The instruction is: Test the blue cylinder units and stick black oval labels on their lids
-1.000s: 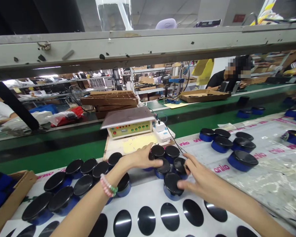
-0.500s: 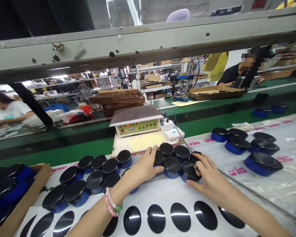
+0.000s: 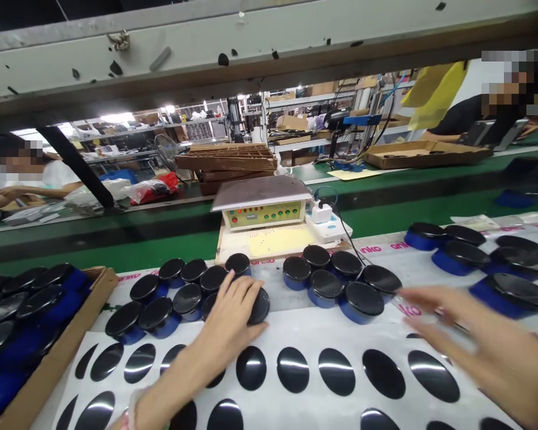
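Observation:
My left hand (image 3: 235, 307) curls over a round blue piece with a black top (image 3: 260, 306), thumb on its near side and fingers on its far side. It is at the right end of a left-hand cluster of similar round pieces (image 3: 187, 300). My right hand (image 3: 470, 334) is smeared by motion, with thumb and fingers apart and nothing visible between them. It is just right of a second cluster of black-topped blue pieces (image 3: 362, 300). In front of both hands lies a white sheet (image 3: 314, 331) bearing rows of black discs (image 3: 293, 369).
A cardboard box (image 3: 72, 352) full of the same pieces stands at left. More pieces (image 3: 461, 257) sit at right. Behind are a control box (image 3: 262, 206), a white plug adapter (image 3: 329, 224) and a green belt (image 3: 179, 245). A beam (image 3: 296, 54) crosses overhead. Two people work beyond.
My left hand has left the middle cluster and moved left onto a piece of the left cluster. My right hand has let go and drawn away rightward. The view has shifted.

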A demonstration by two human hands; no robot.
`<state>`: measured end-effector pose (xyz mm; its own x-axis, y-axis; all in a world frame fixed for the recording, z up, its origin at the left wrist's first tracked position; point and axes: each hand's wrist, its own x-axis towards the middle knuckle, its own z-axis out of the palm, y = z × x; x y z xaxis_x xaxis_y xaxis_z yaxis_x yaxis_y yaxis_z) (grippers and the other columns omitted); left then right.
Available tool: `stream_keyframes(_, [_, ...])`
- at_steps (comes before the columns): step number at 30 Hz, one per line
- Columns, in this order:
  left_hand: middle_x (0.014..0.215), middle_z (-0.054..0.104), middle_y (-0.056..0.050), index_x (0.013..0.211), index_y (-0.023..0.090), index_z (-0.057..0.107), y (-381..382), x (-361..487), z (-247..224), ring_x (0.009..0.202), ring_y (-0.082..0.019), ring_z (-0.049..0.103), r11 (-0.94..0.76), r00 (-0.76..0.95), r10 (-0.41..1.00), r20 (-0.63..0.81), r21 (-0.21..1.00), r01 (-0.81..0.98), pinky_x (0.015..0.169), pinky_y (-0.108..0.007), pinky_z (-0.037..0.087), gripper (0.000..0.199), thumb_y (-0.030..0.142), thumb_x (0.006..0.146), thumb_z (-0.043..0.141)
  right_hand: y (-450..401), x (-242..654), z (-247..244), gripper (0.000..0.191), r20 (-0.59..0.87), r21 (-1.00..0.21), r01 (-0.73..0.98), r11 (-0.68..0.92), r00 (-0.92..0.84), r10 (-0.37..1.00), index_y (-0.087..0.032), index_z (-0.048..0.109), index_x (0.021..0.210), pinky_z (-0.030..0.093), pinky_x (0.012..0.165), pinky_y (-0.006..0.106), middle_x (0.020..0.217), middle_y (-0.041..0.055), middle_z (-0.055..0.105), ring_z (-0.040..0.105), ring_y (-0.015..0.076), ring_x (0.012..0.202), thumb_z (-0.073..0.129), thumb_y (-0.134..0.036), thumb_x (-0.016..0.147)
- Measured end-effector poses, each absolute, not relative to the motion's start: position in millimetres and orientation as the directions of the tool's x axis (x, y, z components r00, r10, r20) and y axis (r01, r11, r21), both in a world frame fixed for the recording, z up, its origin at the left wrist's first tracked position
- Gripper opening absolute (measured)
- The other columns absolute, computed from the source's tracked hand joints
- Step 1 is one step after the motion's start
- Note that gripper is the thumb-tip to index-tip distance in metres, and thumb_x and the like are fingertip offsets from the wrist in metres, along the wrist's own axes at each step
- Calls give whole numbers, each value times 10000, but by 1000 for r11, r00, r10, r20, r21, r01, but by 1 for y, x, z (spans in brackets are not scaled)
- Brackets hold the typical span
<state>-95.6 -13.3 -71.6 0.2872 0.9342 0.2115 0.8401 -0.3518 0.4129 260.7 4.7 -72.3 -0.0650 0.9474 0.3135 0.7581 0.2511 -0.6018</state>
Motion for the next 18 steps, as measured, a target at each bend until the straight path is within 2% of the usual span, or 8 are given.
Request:
stream_keyframes(1, [1275, 521, -90, 1280, 243, 450, -20, -89, -74, 1254, -284, 444, -310, 221, 949, 225, 539, 783, 1114, -507, 258, 571, 272, 756, 676, -7, 235, -71, 255, 183, -628, 712, 314, -258, 949, -331, 603, 988, 486, 671, 379, 917, 66, 659, 630, 253, 808, 556, -505, 808])
stream_keyframes(3, [1296, 490, -81, 1311, 272, 396, -33, -79, -81, 1217, -261, 477, -178, 85, 984, 158, 799, 574, 1053, -438, 363, 581, 346, 793, 648, -25, 188, -68, 165, -34, -700, 596, 394, -579, 815, -339, 568, 1020, 491, 752, 326, 1019, 21, 630, 615, 201, 895, 452, -355, 904])
stream_keyframes(5, [1264, 515, -90, 1325, 247, 363, -41, -75, -91, 1166, -248, 518, -24, 5, 1000, 23, 950, 310, 1007, -396, 405, 615, 429, 803, 632, -31, 151, -67, 216, -129, -737, 516, 436, -741, 659, -319, 537, 1061, 471, 825, 301, 1108, 5, 587, 582, 179, 997, 427, -213, 909])
stream_keyframes(7, [1249, 536, -104, 1334, 203, 350, -43, -77, -101, 1154, -240, 528, 84, -37, 996, -81, 991, 103, 995, -367, 408, 637, 463, 814, 611, -27, 127, -68, 272, -164, -707, 486, 515, -820, 548, -280, 523, 1091, 454, 858, 318, 1150, 22, 556, 550, 199, 1059, 478, -136, 865])
stream_keyframes(9, [1281, 527, -105, 1331, 188, 363, -42, -81, -108, 1185, -233, 506, 114, -42, 993, -114, 993, 6, 1000, -335, 398, 642, 459, 810, 623, -18, 113, -71, 286, -187, -618, 481, 622, -858, 478, -236, 528, 1074, 453, 834, 352, 1162, 54, 540, 538, 240, 1064, 541, -112, 816])
stream_keyframes(12, [1297, 525, -83, 1318, 206, 394, -40, -87, -110, 1189, -218, 501, 103, -21, 994, -104, 994, -28, 1000, -306, 390, 632, 449, 794, 651, -8, 103, -72, 263, -216, -499, 486, 717, -871, 441, -216, 521, 996, 456, 729, 345, 1138, 58, 537, 569, 241, 941, 600, -107, 770])
stream_keyframes(15, [1288, 532, -76, 1324, 216, 387, -40, -88, -108, 1174, -213, 511, 127, -15, 992, -128, 991, -52, 1003, -311, 387, 629, 471, 804, 632, -6, 100, -69, 274, -208, -478, 473, 740, -880, 427, -229, 497, 966, 438, 658, 292, 1082, 15, 547, 577, 182, 815, 633, -108, 761])
stream_keyframes(18, [1302, 519, -78, 1330, 217, 377, -41, -88, -109, 1194, -218, 499, 127, -7, 992, -127, 991, -47, 1017, -317, 380, 644, 471, 799, 637, -10, 103, -70, 239, -110, -400, 389, 830, -919, 378, -216, 495, 963, 425, 650, 276, 1059, 21, 553, 567, 177, 848, 619, -108, 789])
